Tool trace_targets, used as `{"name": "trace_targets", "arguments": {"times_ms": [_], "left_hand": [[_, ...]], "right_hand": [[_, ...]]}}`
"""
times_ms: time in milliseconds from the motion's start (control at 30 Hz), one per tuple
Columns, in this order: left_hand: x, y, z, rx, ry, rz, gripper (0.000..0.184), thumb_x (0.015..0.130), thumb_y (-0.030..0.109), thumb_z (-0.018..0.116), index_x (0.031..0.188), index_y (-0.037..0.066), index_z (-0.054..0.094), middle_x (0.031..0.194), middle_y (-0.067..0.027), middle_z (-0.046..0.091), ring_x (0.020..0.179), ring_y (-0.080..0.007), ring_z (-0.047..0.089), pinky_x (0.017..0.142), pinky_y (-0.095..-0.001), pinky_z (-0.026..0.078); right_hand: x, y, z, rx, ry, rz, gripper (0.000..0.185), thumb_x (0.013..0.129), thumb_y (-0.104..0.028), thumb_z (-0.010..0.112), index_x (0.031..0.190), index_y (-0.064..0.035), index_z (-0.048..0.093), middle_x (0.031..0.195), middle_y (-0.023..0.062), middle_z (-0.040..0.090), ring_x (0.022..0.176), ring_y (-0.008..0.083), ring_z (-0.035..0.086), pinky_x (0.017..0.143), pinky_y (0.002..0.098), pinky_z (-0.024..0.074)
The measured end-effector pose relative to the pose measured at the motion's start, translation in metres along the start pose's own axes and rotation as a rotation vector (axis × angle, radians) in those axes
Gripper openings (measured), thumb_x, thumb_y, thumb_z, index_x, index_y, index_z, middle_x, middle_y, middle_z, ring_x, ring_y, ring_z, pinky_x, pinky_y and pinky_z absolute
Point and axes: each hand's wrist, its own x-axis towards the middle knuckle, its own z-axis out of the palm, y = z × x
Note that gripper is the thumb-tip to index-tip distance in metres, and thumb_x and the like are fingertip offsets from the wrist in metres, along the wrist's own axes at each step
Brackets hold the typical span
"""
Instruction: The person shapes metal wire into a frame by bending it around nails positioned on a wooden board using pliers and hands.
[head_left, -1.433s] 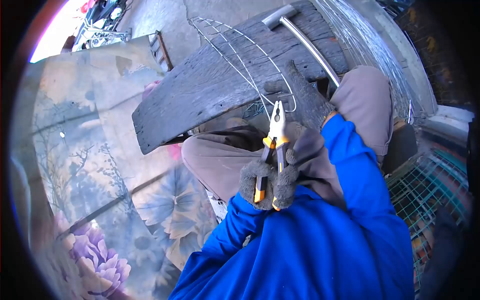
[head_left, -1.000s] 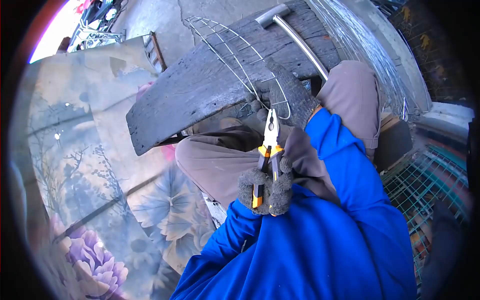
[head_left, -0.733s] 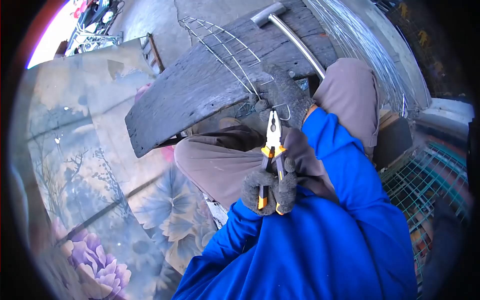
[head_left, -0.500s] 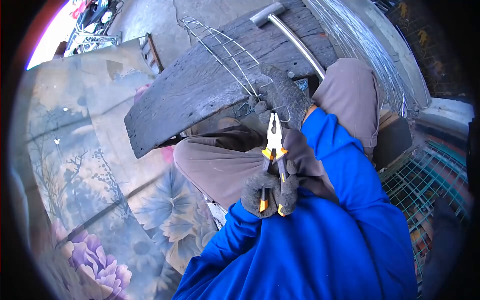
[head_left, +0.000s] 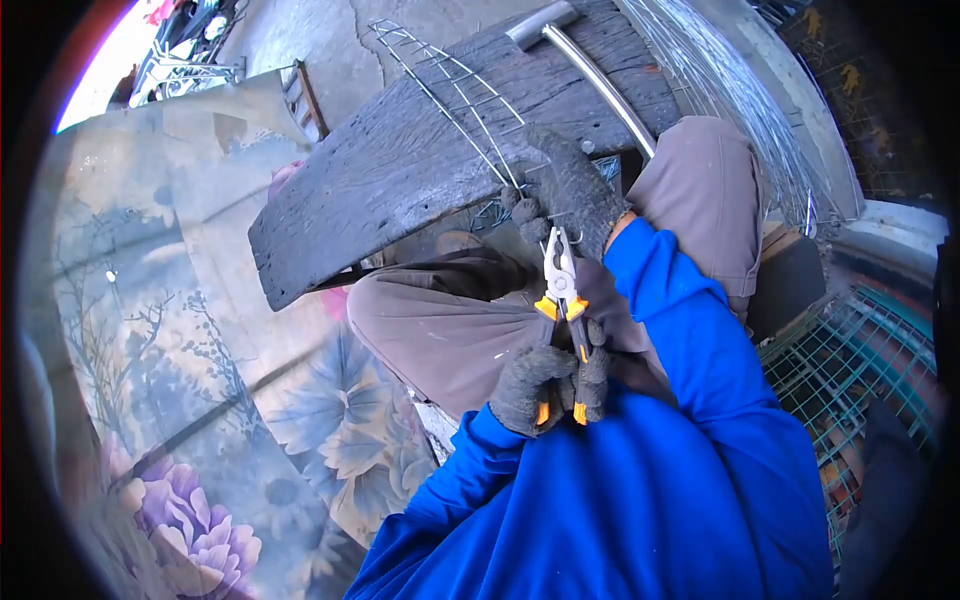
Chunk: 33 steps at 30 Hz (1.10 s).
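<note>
My left hand (head_left: 550,385), in a dark grey glove, is wrapped round the handles of pliers (head_left: 562,285) with yellow and black grips. The pliers point upward and their jaws are slightly apart, close to a thin wire end below my other hand. My right hand (head_left: 575,190), gloved too, is closed round the narrow lower end of a long wire frame (head_left: 462,95) with cross rungs. That frame stretches up and left over a dark wooden plank (head_left: 400,170). The fingers hide part of its lower end.
A metal hammer (head_left: 600,80) lies on the plank's right part. Beyond it is a bundle of thin wires (head_left: 740,110). Green wire mesh (head_left: 860,380) is at the lower right. A floral sheet (head_left: 210,330) covers the left side. My bent legs flank the pliers.
My right hand has shifted left and down along the wire frame, covering its lower end. The pliers' handles and jaws have spread a little, and the view has shifted slightly.
</note>
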Motion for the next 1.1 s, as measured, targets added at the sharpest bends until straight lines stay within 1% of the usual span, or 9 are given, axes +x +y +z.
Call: {"name": "trace_targets", "arguments": {"times_ms": [167,233,300,367,633,933,1000,1033,1100], "left_hand": [[0.002,-0.006,-0.001,0.102,0.094,0.008,0.041,0.087,0.015,0.061,0.124,0.0,0.051,0.092,-0.0177,0.064,0.073,-0.0281,0.066,0.066,-0.0413,0.057],[0.01,-0.025,-0.02,0.941,0.348,0.23,0.05,0.079,0.011,0.072,0.124,0.002,0.052,0.089,-0.0103,0.062,0.073,-0.0215,0.062,0.067,-0.0361,0.054],[0.007,-0.03,-0.034,1.133,0.313,0.443,0.051,0.078,0.01,0.074,0.124,0.003,0.052,0.09,-0.0084,0.061,0.075,-0.0191,0.062,0.068,-0.0346,0.054],[-0.009,0.008,-0.015,0.646,0.161,-0.111,0.054,0.078,0.01,0.074,0.125,0.004,0.05,0.096,-0.0115,0.063,0.081,-0.0234,0.066,0.071,-0.0362,0.055],[-0.026,0.039,0.017,0.142,0.079,-0.032,0.087,0.075,0.009,0.065,0.153,0.006,0.028,0.153,-0.0302,0.034,0.131,-0.0471,0.047,0.107,-0.0623,0.038],[-0.031,0.031,0.012,-0.186,-0.107,-0.122,0.087,0.08,0.007,0.064,0.157,0.011,0.024,0.158,-0.0197,0.033,0.139,-0.0455,0.039,0.11,-0.0671,0.033],[-0.037,0.027,0.011,-0.17,-0.091,-0.112,0.089,0.079,0.005,0.065,0.157,0.011,0.023,0.158,-0.0194,0.032,0.14,-0.0453,0.038,0.11,-0.0668,0.032],[-0.04,0.022,0.006,-0.107,-0.083,-0.08,0.092,0.077,0.003,0.065,0.158,0.011,0.022,0.158,-0.0193,0.032,0.14,-0.0452,0.039,0.11,-0.0667,0.032],[-0.041,0.025,0.021,-0.001,-0.033,-0.042,0.095,0.073,-0.004,0.065,0.157,0.01,0.023,0.156,-0.019,0.035,0.138,-0.0442,0.041,0.113,-0.0624,0.032]], "right_hand": [[-0.001,0.005,0.004,-0.013,0.044,-0.044,0.058,0.09,-0.065,0.053,0.1,-0.0084,0.059,0.074,0.0061,0.057,0.048,0.0139,0.049,0.037,0.0283,0.0362],[0.01,0.014,-0.002,-0.766,0.161,-0.697,0.052,0.09,-0.06,0.058,0.103,-0.0099,0.064,0.071,0.0064,0.06,0.049,0.0162,0.052,0.04,0.0332,0.0421],[-0.002,0.005,0.01,-0.597,0.133,-0.413,0.052,0.091,-0.061,0.056,0.099,-0.0099,0.062,0.067,0.0039,0.057,0.048,0.0128,0.051,0.039,0.0287,0.04],[-0.004,-0.008,0.0,-0.27,-0.004,-0.04,0.053,0.093,-0.06,0.055,0.1,-0.0079,0.062,0.068,0.0053,0.06,0.051,0.0143,0.058,0.042,0.0277,0.0457],[0.024,-0.003,-0.031,-0.275,0.04,-0.238,0.055,0.099,-0.051,0.049,0.129,-0.0054,0.056,0.108,0.0165,0.069,0.086,0.0239,0.07,0.075,0.0369,0.0591],[0.015,0.005,-0.019,-0.27,-0.143,-0.274,0.038,0.105,-0.029,0.044,0.135,-0.0104,0.057,0.11,0.0102,0.069,0.094,0.0174,0.067,0.08,0.0321,0.0568],[0.011,0.002,-0.026,-1.318,0.032,-0.835,0.036,0.104,-0.022,0.045,0.136,-0.0088,0.056,0.106,0.0073,0.069,0.09,0.014,0.066,0.079,0.0294,0.0554],[0.024,0.005,-0.021,-0.511,0.058,-0.36,0.04,0.099,-0.008,0.046,0.138,-0.0067,0.055,0.107,0.0116,0.069,0.095,0.0203,0.067,0.084,0.0315,0.0542],[0.048,0.009,-0.051,-0.791,-0.024,-0.609,0.04,0.098,-0.006,0.046,0.137,-0.006,0.055,0.106,0.012,0.068,0.092,0.0216,0.067,0.084,0.033,0.0541]]}}
